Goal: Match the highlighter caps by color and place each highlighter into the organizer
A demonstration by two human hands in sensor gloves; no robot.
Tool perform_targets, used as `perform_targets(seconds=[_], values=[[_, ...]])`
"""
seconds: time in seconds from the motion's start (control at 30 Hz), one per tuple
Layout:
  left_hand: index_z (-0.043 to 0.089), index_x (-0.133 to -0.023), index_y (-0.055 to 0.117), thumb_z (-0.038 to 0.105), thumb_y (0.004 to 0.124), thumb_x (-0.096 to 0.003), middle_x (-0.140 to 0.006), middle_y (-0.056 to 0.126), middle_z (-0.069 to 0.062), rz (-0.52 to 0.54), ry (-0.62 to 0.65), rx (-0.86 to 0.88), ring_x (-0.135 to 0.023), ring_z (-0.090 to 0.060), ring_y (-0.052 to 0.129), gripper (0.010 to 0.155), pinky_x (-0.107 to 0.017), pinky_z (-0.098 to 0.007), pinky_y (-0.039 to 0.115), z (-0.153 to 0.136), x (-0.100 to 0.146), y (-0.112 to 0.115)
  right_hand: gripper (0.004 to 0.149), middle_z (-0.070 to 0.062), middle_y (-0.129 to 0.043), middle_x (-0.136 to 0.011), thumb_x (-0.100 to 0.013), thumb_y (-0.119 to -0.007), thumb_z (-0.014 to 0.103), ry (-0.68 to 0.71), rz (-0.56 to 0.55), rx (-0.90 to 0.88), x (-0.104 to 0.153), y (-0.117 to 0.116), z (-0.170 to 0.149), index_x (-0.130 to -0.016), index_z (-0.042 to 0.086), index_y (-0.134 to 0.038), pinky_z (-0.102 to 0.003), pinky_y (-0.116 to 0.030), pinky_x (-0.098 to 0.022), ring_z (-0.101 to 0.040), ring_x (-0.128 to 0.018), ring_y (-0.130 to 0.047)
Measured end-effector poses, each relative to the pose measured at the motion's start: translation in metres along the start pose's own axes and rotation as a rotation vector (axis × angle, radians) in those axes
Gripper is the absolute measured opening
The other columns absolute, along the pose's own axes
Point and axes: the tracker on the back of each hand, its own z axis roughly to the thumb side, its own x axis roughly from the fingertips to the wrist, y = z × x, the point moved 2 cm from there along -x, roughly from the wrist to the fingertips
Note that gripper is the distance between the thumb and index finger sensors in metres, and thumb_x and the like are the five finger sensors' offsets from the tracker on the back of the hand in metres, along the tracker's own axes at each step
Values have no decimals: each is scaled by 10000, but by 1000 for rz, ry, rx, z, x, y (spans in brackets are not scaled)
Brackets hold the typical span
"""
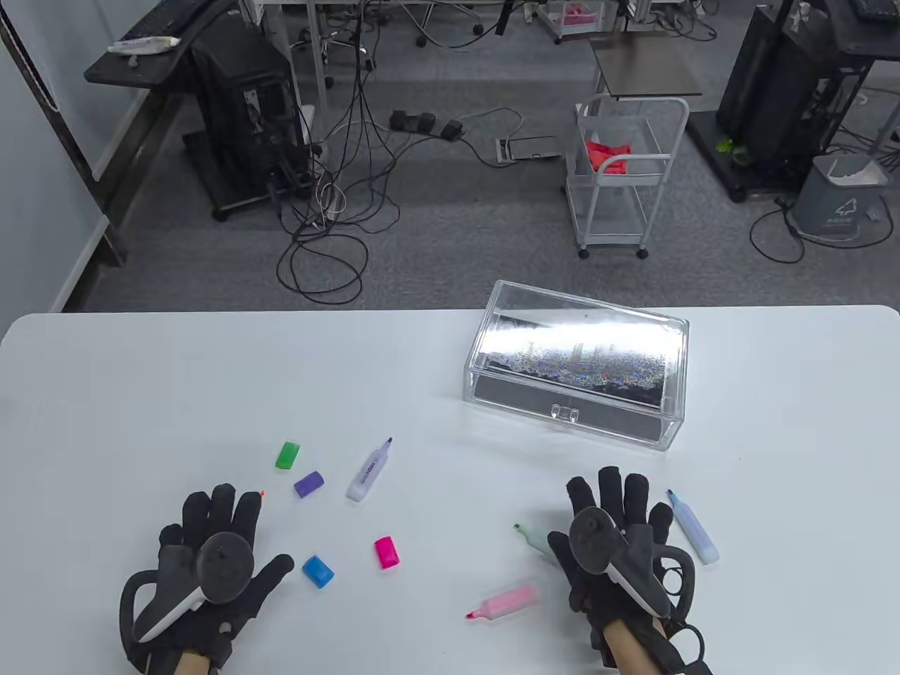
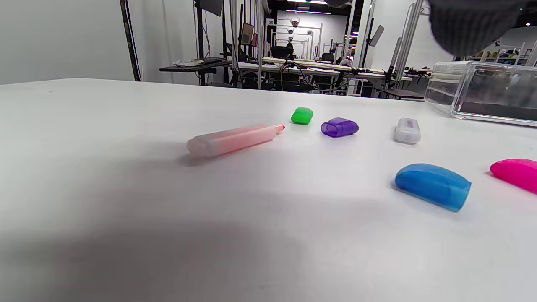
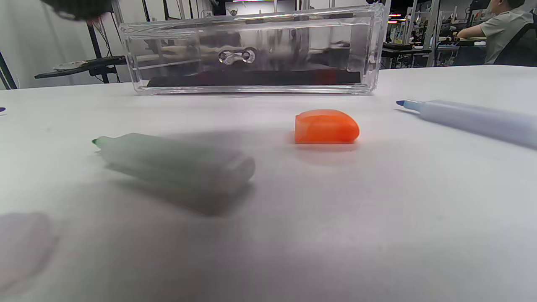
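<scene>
We hold both hands flat over the table [image 1: 176, 380], palms down, fingers straight and spread, gripping nothing. Under our left hand [image 1: 211, 562] lies the orange highlighter [image 2: 233, 140], uncapped; the blue cap [image 1: 318, 571] and pink cap [image 1: 387, 552] sit just to its right. Under our right hand [image 1: 615, 548] lie the orange cap [image 3: 326, 126] and green highlighter [image 3: 176, 161]. The clear organizer [image 1: 576, 365] stands beyond that hand, drawer closed.
</scene>
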Motion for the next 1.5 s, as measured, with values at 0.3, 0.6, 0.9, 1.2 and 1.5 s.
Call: perform_targets(seconds=[0.3,0.6,0.9,1.2,1.5], values=[[303,-1194,-10,785,474,-578,-1243,-80,-41,-1,-37,15,-1190,-440,-25,919,-803,-702,179,-8,0,0,726,-134,-540,-1104,-406,-710,565,-4,-39,-238,-1,18,-11,-1039,263,-519,-670,-443,-698,-426,-975,-584],[297,-1194,-5,780,476,-579,-1243,-73,-41,-2,-74,4,-1191,-438,-14,918,-803,-701,183,-9,3,-1,654,-190,-915,-819,-421,-755,512,-270,73,-641,-70,23,-33,-943,119,-730,-598,-749,-487,-346,-565,-968],[288,-1193,0,773,479,-580,-1242,-65,-44,-10,-104,6,-1191,-437,-3,917,-805,-698,193,-13,6,1,642,-200,-963,-742,-424,-767,497,-494,163,-746,-132,-11,-37,-911,80,-762,-586,-778,-430,-328,-475,-996],[271,-1192,5,765,485,-581,-1240,-59,-47,-27,-126,33,-1188,-439,-1,921,-808,-694,200,-21,6,5,624,-223,-977,-696,-431,-772,481,-594,206,-860,-161,-38,-46,-890,59,-784,-581,-788,-411,-321,-440,-998],[267,-1195,17,759,492,-580,-1240,-53,-48,-38,-152,36,-1187,-438,4,919,-810,-692,204,-25,11,8,525,-205,-1027,-572,-435,-793,447,-658,246,-995,-176,-60,-49,-782,62,-877,-552,-819,-357,-287,-336,-1011]])
